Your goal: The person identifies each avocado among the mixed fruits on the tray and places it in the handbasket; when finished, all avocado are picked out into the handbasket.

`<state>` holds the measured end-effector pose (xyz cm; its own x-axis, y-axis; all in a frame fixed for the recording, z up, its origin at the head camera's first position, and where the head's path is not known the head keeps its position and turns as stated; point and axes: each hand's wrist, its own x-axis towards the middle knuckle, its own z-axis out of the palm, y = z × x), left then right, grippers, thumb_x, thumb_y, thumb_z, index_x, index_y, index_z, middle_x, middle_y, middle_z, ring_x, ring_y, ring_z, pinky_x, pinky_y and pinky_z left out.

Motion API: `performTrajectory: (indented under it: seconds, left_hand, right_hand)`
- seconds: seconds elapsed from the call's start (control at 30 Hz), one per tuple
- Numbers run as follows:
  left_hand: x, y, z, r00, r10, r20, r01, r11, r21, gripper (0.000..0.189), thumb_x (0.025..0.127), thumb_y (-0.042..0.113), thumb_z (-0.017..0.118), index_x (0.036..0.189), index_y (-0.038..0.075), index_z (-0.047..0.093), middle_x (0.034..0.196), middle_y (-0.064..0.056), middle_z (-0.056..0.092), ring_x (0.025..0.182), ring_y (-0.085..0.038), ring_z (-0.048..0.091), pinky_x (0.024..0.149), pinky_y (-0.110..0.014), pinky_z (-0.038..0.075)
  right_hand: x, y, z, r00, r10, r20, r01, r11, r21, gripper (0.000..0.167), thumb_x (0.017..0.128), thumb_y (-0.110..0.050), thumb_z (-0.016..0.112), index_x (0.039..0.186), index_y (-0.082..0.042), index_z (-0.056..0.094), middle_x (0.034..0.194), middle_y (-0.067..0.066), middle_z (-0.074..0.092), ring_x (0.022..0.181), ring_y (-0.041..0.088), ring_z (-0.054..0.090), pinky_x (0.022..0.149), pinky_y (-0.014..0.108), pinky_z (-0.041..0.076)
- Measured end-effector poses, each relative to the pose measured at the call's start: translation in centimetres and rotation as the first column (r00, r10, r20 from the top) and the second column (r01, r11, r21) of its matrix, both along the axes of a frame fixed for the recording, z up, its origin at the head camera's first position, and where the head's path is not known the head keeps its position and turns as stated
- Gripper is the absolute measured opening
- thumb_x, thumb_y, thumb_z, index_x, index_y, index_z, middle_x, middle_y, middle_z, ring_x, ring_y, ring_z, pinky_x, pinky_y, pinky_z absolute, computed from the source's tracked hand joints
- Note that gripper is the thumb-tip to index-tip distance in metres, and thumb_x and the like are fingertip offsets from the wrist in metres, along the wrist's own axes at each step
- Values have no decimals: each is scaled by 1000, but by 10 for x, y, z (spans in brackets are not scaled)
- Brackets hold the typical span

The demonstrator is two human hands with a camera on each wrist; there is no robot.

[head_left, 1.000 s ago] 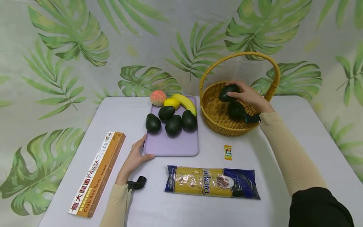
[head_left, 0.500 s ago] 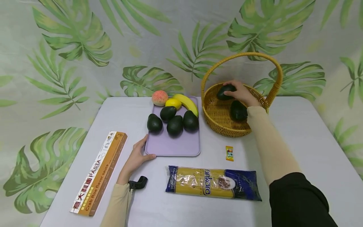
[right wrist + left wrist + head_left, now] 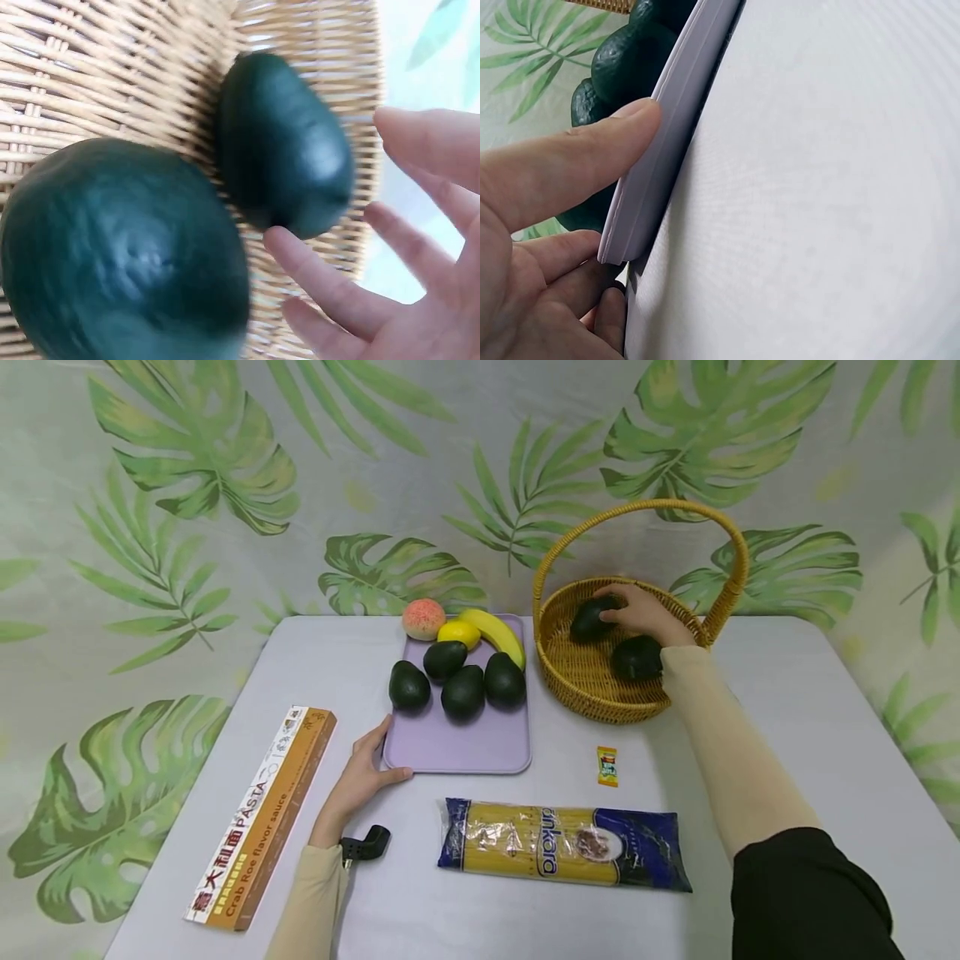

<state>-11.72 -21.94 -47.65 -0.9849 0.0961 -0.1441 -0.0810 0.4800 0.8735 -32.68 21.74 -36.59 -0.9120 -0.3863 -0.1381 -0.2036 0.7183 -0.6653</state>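
Observation:
In the head view, my right hand [image 3: 643, 612] reaches into the wicker basket [image 3: 592, 703], over a dark green avocado [image 3: 587, 625] lying near its back left wall. The right wrist view shows my fingers spread beside that avocado [image 3: 281, 142], one fingertip at or very near its skin. A second avocado [image 3: 124, 251] sits closer to that camera. My left hand [image 3: 362, 781] rests at the front left corner of a lilac tray [image 3: 457, 750]. In the left wrist view, its straight thumb [image 3: 592, 154] lies against the tray's rim, with the other fingers at the corner.
On the tray lie several avocados [image 3: 462, 692], a lemon [image 3: 459, 632], a banana [image 3: 497, 633] and a peach [image 3: 423, 619]. A pasta box [image 3: 262, 818] lies at left, a spaghetti packet [image 3: 562, 843] in front, and a small yellow packet [image 3: 607, 766] below the basket. The basket's tall handle [image 3: 645, 505] arches overhead.
My right hand has carried the avocado left and down into the basket and let go of it. The other avocado there has shifted slightly. My left hand stays at the tray corner.

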Motion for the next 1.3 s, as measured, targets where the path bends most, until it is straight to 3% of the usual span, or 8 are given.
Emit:
performTrajectory:
  seconds: [0.13, 0.27, 0.43, 0.53, 0.67, 0.97, 1.1, 1.3]
  left_hand:
    - [0, 0, 4, 1000, 0, 12, 0, 1000, -5, 94, 81, 15, 77, 153, 5, 16, 153, -27, 11, 141, -41, 7, 111, -57, 10]
    - [0, -1, 5, 1000, 5, 12, -4, 1000, -11, 94, 82, 15, 76, 153, 6, 16, 153, -27, 12, 141, -40, 7, 111, -57, 10]
    - [1, -3, 3, 1000, 5, 4, -5, 1000, -11, 94, 82, 17, 77, 153, 7, 17, 153, -26, 12, 141, -40, 7, 111, -57, 10]
    - [1, -3, 2, 1000, 5, 4, -5, 1000, -7, 94, 82, 17, 77, 153, 7, 17, 153, -26, 13, 141, -39, 7, 111, -56, 10]
    - [1, -3, 1, 1000, 5, 2, -5, 1000, -8, 94, 82, 17, 77, 153, 6, 17, 153, -26, 13, 141, -39, 7, 111, -56, 10]
    - [0, -1, -1, 1000, 3, 6, -3, 1000, -9, 94, 81, 17, 77, 153, 6, 17, 153, -26, 13, 141, -39, 8, 111, -56, 11]
    - [0, -1, -1, 1000, 1, 7, -1, 1000, -9, 94, 81, 17, 77, 153, 7, 17, 153, -26, 13, 141, -39, 8, 111, -57, 11]
    - [-1, -1, -1, 1000, -4, 6, 4, 1000, -10, 94, 81, 17, 77, 153, 6, 17, 153, -26, 12, 141, -39, 7, 111, -57, 10]
  right_hand:
    - [10, 7, 10, 1000, -2, -14, 1, 999, -54, 49, 99, -22, 54, 141, -2, 41, 152, 22, 25, 137, 41, 22, 106, 58, 23]
    - [26, 9, 21, 1000, 24, 13, -22, 989, -143, 53, 99, -28, 53, 144, -4, 38, 152, 19, 26, 131, 39, 34, 99, 58, 34]
    - [50, 3, 30, 998, 68, 9, -64, 965, -256, 48, 101, -22, 50, 142, 0, 39, 143, 21, 39, 113, 35, 53, 89, 45, 49]
    - [65, -5, 32, 996, 90, 24, -78, 943, -323, 45, 101, -23, 50, 140, -2, 43, 139, 18, 43, 107, 32, 58, 86, 36, 51]
    - [81, -19, 30, 989, 146, 39, -120, 919, -376, 44, 100, -25, 52, 139, -6, 45, 139, 14, 44, 106, 31, 60, 86, 36, 51]
    - [99, -55, 18, 956, 284, 69, -233, 883, -408, 52, 98, -21, 56, 144, -7, 38, 144, 16, 38, 116, 34, 52, 91, 45, 49]
    - [103, -69, 13, 943, 323, 80, -273, 888, -370, 55, 98, -22, 56, 147, -10, 34, 148, 14, 33, 124, 35, 45, 95, 47, 45]
    - [104, -90, 2, 927, 367, 81, -330, 897, -294, 61, 97, -21, 57, 149, -11, 28, 154, 14, 21, 123, 41, 46, 99, 49, 40]
